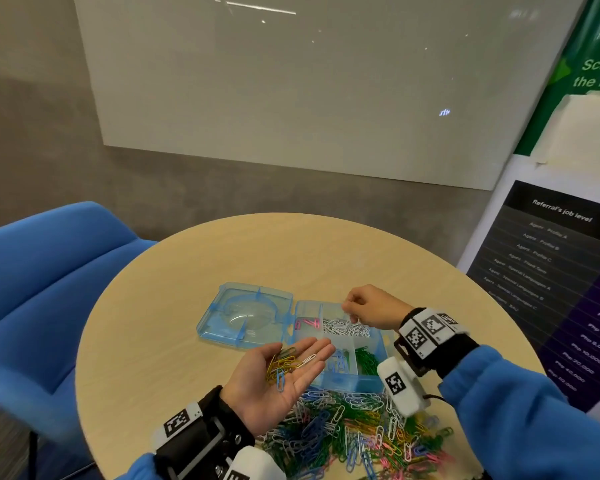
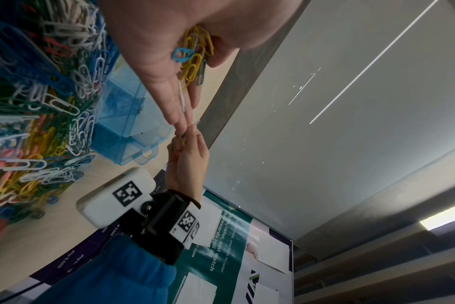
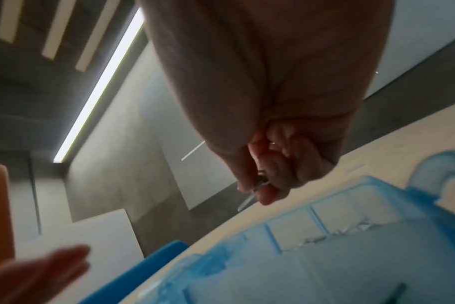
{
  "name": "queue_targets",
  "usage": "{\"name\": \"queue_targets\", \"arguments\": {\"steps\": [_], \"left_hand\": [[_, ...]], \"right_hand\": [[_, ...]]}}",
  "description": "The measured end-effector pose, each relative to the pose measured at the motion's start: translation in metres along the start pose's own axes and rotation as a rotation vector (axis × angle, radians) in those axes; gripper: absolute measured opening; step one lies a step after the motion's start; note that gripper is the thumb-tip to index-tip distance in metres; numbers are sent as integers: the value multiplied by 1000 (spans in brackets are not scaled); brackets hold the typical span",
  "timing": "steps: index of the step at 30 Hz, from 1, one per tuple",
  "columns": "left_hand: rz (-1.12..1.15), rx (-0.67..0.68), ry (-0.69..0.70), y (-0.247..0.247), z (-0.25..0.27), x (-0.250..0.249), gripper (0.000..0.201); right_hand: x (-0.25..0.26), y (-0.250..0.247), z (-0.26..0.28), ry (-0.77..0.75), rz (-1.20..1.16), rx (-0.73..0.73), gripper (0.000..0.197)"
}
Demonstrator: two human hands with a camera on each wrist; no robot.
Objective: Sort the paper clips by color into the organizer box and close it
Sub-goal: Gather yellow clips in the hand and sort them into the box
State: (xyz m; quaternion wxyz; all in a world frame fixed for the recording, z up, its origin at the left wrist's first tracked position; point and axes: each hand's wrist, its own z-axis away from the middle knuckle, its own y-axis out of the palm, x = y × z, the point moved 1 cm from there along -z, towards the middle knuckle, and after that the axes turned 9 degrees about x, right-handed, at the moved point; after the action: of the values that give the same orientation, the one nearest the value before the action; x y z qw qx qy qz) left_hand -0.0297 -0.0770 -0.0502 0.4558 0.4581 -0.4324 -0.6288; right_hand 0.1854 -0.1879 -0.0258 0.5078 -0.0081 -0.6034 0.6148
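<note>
Head view only — left hand (image 1: 284, 375) flat w/ clips; right hand (image 1: 371, 306) fingers pinch one.

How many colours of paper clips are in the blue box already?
4: pink paper clips back-left, white clips back-right, blue clips front, green clips front-right. The open left hand may hide more.

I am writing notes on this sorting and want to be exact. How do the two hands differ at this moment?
The left hand lies palm up with straight fingers; the right hand has curled fingers.
The left hand carries several clips, mostly yellow; the right hand pinches one white clip.
The left hand is beside the organizer box; the right is above it.
Both wear wrist cameras.
</note>
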Motion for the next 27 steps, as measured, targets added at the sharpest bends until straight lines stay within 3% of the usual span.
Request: {"name": "queue_targets", "arguments": {"steps": [4,10,15,20,24,27], "left_hand": [[-5,15,13,2,0,-1,47],[0,26,26,1,1,-6,48],[-19,21,71,0,4,-18,48],[-44,-5,121,-2,5,-29,49],[-85,-32,116,-4,4,-28,48],[-106,-36,108,-3,5,-26,48]], "right_hand": [[-10,-1,-9,46,16,-6,23],[-14,-3,-9,114,-401,-63,24],[-12,-8,3,146,-257,-57,20],[17,3,15,24,-250,-127,13],[42,20,25,-66,-263,8,15],[52,25,30,-83,-85,6,22]]}}
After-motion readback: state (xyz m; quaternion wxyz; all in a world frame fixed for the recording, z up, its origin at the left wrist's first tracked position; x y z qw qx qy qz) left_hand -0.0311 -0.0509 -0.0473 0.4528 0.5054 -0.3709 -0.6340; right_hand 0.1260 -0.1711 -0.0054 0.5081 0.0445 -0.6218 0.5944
